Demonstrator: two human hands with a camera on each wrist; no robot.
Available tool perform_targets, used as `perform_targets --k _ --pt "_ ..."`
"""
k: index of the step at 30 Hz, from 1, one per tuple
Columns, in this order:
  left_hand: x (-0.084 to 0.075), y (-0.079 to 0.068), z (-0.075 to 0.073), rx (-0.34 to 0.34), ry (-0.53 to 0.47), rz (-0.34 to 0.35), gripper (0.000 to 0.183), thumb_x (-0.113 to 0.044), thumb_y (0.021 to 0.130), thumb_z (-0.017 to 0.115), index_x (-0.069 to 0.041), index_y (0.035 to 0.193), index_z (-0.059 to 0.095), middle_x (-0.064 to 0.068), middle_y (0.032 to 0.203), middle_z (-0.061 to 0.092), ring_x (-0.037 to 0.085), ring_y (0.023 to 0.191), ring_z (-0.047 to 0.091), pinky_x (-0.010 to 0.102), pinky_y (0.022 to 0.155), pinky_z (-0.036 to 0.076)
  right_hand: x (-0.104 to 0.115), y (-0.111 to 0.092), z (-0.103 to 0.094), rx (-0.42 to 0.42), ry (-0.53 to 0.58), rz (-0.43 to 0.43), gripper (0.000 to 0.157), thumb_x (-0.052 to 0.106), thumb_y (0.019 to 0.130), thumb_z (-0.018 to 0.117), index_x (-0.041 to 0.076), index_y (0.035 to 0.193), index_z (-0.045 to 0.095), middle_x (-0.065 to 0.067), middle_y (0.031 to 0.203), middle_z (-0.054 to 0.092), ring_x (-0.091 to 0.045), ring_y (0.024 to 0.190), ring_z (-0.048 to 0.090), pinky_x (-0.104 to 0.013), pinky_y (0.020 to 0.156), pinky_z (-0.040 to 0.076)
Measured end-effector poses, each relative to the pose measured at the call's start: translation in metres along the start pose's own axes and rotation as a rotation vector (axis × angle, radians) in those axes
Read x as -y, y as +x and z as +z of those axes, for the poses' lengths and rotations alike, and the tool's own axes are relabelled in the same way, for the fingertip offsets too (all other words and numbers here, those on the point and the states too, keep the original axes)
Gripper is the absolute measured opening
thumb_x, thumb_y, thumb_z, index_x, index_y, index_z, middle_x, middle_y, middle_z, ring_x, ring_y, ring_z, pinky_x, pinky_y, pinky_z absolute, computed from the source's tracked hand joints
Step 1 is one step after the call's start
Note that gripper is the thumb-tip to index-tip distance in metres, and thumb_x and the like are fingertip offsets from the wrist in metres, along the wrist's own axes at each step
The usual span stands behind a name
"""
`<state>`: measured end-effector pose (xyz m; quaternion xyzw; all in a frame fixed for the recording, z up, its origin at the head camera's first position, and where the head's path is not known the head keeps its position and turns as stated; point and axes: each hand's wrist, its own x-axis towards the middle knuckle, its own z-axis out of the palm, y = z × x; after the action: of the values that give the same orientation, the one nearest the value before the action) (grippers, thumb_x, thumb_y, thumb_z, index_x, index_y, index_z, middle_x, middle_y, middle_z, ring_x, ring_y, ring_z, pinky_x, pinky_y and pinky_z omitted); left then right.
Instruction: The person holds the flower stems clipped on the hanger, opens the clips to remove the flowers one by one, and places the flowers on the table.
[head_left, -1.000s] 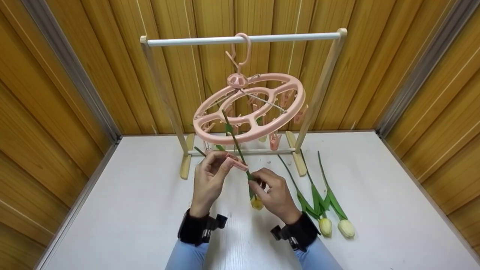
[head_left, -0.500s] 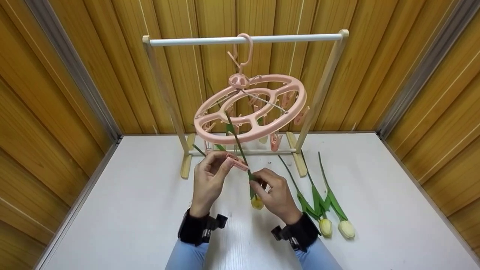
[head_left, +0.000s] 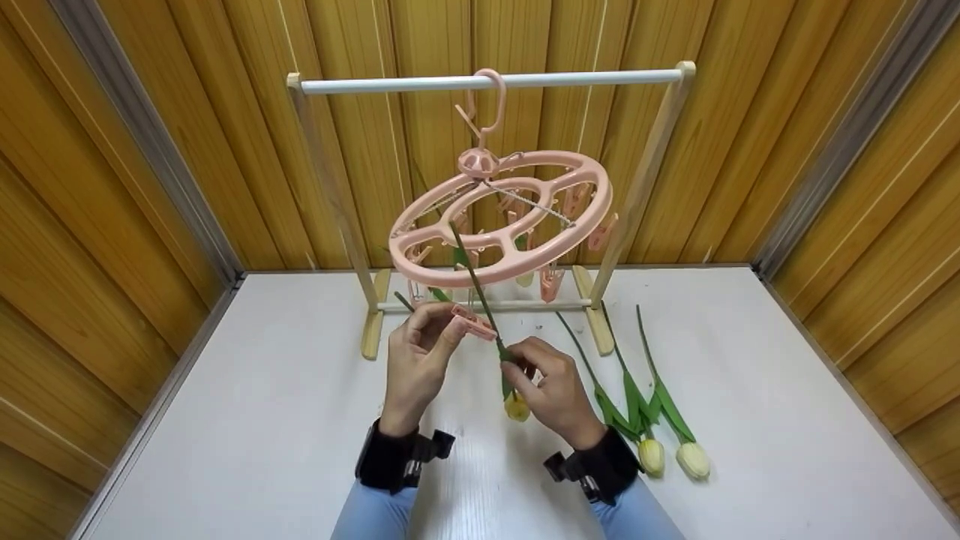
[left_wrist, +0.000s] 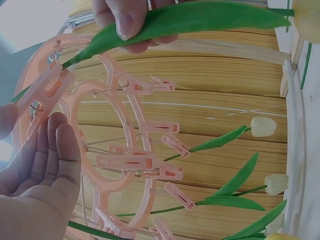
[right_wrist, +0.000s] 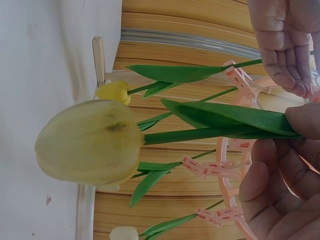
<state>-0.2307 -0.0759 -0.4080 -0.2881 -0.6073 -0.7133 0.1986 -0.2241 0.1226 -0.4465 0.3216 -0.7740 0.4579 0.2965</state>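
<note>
My left hand [head_left: 416, 367] pinches a pink clothespin [head_left: 474, 322] between thumb and fingers below the hanger's near rim. The clothespin's tip is right at the green stem of an upside-down artificial tulip [head_left: 516, 407]. My right hand [head_left: 551, 382] pinches that tulip by its leaf and stem, just above the pale yellow bloom [right_wrist: 90, 142]. Its bare stem slants up across the rim of the pink round clip hanger [head_left: 517, 262]. In the left wrist view, the clothespin [left_wrist: 44, 95] meets the stem where the long leaf [left_wrist: 200, 22] begins.
The hanger hooks over the white bar [head_left: 600, 77] of a wooden stand. Several tulips, such as a white one [left_wrist: 263, 127], hang head-down from other clothespins. More tulips [head_left: 692, 459] lie on the white table at right. Wood-panelled walls stand behind and on both sides.
Both hands stay almost where they were. The held tulip's bloom has shifted very slightly right and down, while the left hand keeps its grip on the clothespin.
</note>
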Motion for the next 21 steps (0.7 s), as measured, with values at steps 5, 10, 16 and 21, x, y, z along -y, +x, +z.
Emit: perform_targets --k 5,10,16,21 --pt "-0.0004 0.0003 0.0007 0.003 -0.010 -0.004 0.020 0.002 0.102 0.059 0.013 0.119 0.060 0.020 0.098 0.076 0.030 0.094 0.075 0.037 0.094 0.057 0.0004 0.0000 -0.0013 0.000 -0.002 0.001 0.014 -0.006 0.089 0.073 0.007 0.094 0.072 0.001 0.084 0.066 -0.011 0.068 0.058 -0.023 0.058 0.047" --pt "-0.0005 0.0006 0.0010 -0.002 -0.003 0.003 0.018 0.002 0.102 0.060 0.012 0.118 0.061 0.019 0.097 0.076 0.029 0.095 0.075 0.036 0.093 0.057 0.0012 0.0010 -0.0025 -0.002 -0.008 -0.005 0.013 -0.007 0.089 0.073 0.006 0.094 0.072 0.001 0.084 0.066 -0.011 0.068 0.058 -0.023 0.058 0.048" --pt "-0.0003 0.0008 0.0010 0.008 -0.008 0.011 0.019 0.002 0.102 0.059 0.014 0.117 0.060 0.019 0.095 0.077 0.032 0.093 0.075 0.037 0.092 0.057 0.0014 0.0016 -0.0040 -0.002 -0.018 -0.024 0.012 -0.008 0.089 0.073 0.003 0.093 0.071 -0.001 0.084 0.066 -0.012 0.068 0.058 -0.026 0.058 0.049" --pt "-0.0006 0.0007 0.0006 0.017 -0.012 0.017 0.018 0.002 0.102 0.059 0.012 0.118 0.061 0.019 0.095 0.076 0.032 0.092 0.076 0.038 0.094 0.057 0.0001 0.0011 -0.0052 0.002 -0.037 -0.037 0.014 -0.008 0.087 0.074 0.004 0.093 0.071 -0.001 0.083 0.066 -0.010 0.068 0.057 -0.022 0.059 0.048"
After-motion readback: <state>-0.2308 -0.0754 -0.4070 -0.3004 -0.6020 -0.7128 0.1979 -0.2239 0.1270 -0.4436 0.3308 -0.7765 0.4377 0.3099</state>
